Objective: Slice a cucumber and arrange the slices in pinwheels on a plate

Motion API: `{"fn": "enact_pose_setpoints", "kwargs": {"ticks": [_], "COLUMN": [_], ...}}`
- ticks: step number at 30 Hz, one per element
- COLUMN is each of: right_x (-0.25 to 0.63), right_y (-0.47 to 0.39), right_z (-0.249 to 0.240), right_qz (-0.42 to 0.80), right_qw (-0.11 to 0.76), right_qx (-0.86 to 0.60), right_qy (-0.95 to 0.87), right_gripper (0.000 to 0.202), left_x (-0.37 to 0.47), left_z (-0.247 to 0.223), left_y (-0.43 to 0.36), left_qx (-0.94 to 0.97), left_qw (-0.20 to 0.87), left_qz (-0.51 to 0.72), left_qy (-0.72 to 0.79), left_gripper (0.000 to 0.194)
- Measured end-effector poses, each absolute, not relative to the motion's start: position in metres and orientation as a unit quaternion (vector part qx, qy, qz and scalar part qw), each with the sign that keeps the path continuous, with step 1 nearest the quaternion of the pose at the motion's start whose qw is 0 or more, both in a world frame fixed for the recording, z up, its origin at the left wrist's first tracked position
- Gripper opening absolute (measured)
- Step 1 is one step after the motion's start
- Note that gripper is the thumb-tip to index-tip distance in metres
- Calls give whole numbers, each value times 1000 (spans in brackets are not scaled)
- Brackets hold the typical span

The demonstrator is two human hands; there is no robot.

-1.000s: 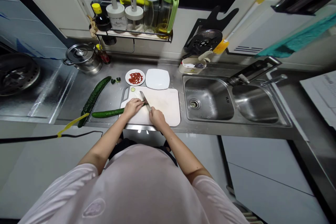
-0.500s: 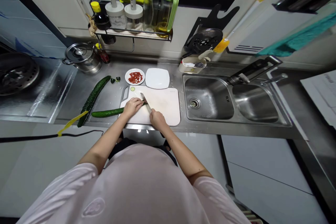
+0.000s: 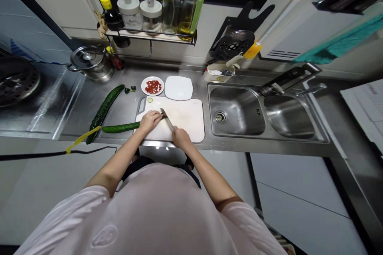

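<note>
A long green cucumber lies partly over the left edge of a white cutting board. My left hand is closed over its right end, which the fingers mostly hide. In my right hand is the handle of a knife; the blade points up and left, its tip close to my left fingertips. One round cucumber slice rests at the board's upper left. Another whole cucumber lies on the steel counter to the left, with small dark green end pieces beside its top.
Behind the board are a plate of red pieces and a white square plate. A lidded steel pot stands at the back left. The double sink is to the right, and a rack of bottles hangs above the counter.
The view has shifted slightly. The knife and both hands stay almost in the same place, with the blade still by my left fingertips.
</note>
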State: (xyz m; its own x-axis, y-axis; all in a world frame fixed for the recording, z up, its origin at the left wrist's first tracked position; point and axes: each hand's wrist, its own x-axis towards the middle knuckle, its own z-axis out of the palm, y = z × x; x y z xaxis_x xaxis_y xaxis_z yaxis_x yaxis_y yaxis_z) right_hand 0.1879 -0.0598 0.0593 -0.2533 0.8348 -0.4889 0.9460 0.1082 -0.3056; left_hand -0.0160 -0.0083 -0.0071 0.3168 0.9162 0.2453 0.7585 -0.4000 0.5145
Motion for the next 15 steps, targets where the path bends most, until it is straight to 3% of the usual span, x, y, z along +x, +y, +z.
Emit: {"fn": "enact_pose_setpoints", "kwargs": {"ticks": [15], "right_x": [169], "right_y": [-36], "right_z": [60], "right_qz": [-265], "right_qw": [73], "right_qx": [597], "right_qy": [754], "right_gripper": [26], "left_x": [-17], "left_z": [-10], "left_y": [-6], "left_qx": [801], "left_qw": [148], "left_qz": [262], "left_qy": [518], "left_gripper": [27]}}
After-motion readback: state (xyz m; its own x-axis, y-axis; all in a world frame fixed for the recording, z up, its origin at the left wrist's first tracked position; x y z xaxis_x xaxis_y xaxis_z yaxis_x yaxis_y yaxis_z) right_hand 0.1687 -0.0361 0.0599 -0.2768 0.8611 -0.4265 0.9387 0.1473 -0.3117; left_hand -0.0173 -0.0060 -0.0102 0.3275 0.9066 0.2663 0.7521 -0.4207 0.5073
